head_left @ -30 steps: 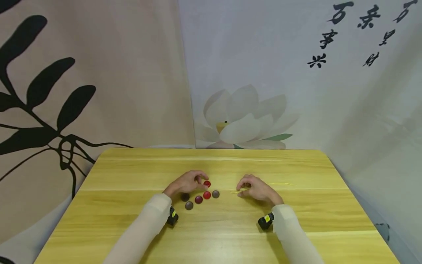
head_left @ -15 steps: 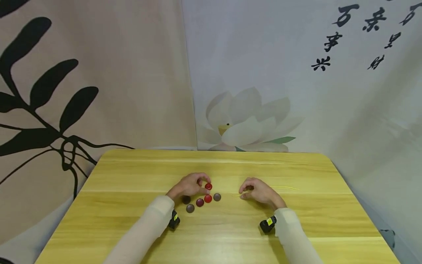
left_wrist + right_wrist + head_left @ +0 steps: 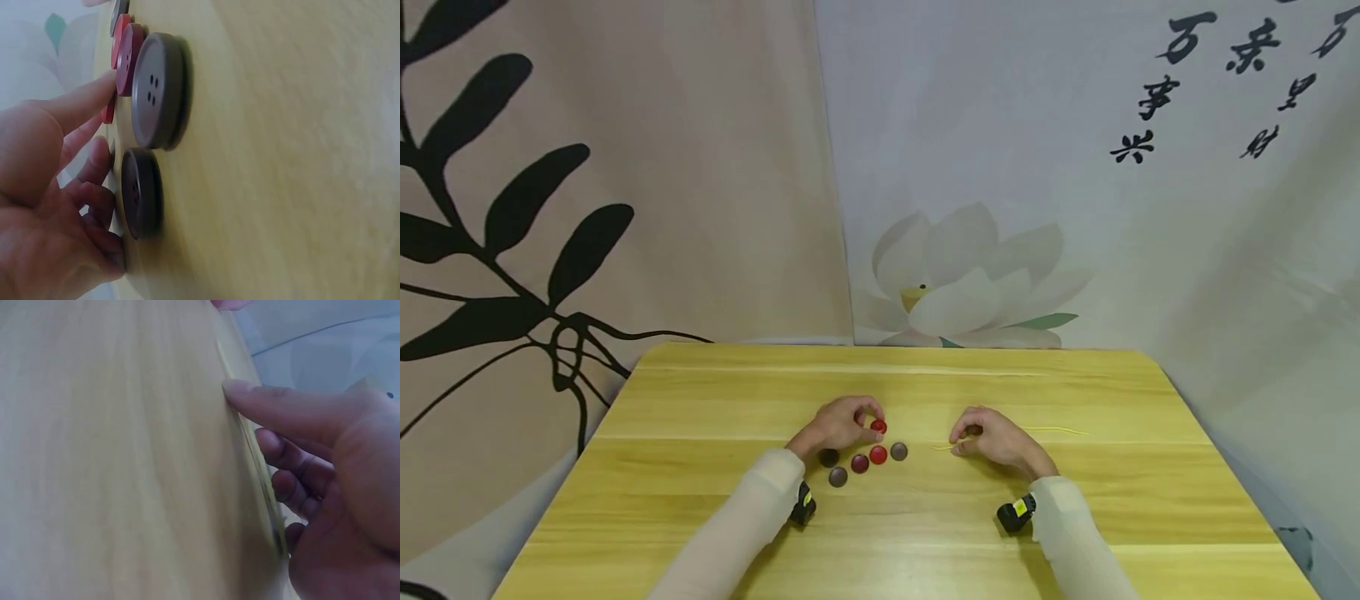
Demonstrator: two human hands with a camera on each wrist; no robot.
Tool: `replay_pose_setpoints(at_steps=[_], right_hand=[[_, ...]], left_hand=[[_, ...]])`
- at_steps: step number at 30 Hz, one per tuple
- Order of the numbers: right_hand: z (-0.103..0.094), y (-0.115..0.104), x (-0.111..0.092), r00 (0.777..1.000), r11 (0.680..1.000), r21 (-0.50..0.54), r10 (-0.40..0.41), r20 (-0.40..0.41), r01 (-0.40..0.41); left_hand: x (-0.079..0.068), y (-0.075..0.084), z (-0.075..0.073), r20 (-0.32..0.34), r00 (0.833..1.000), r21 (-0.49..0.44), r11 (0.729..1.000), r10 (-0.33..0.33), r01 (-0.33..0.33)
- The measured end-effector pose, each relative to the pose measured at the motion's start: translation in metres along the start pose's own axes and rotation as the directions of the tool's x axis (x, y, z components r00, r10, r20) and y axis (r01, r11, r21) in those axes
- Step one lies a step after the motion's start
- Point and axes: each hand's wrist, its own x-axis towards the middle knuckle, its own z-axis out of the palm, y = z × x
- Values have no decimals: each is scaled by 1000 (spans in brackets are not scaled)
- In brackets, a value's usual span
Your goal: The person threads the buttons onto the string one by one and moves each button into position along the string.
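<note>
My left hand (image 3: 844, 423) pinches a red button (image 3: 878, 427) between thumb and index finger, low over the table. Just in front of it lie a second red button (image 3: 877, 455), a maroon button (image 3: 860, 463) and a grey-brown button (image 3: 898, 451). Another grey-brown button (image 3: 156, 90), with four holes, and a dark brown button (image 3: 139, 194) lie beside the left hand in the left wrist view. Off to the right, my right hand (image 3: 992, 437) pinches a thin yellow cord (image 3: 1056, 430) near one end. The cord's middle is hidden behind that hand.
Everything lies on a yellow wood-grain table (image 3: 925, 533) with rounded far corners. Behind it hang printed cloths (image 3: 737, 208) with leaves, a lotus and brush characters. A black camera (image 3: 802, 505) is strapped to the left wrist, another (image 3: 1017, 513) to the right.
The left hand's thumb and index finger have closed on the red button. The right hand keeps its hold on the cord. The head view has shifted slightly.
</note>
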Motion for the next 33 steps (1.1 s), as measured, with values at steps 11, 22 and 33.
replay_pose_setpoints(at_steps=[11,22,33], right_hand=[[1,1,-1,1000,1000,-8,1,-11,-1],[2,4,-2,1000,1000,-4,-11,-24,11],[-1,5,-3,1000,1000,-5,-17,-4,17]], left_hand=[[1,-4,2,-47,999,-19,1000,24,-25],[1,-9,1,-97,995,-142,990,11,-25],[2,-14,0,-204,977,-181,983,-56,19]])
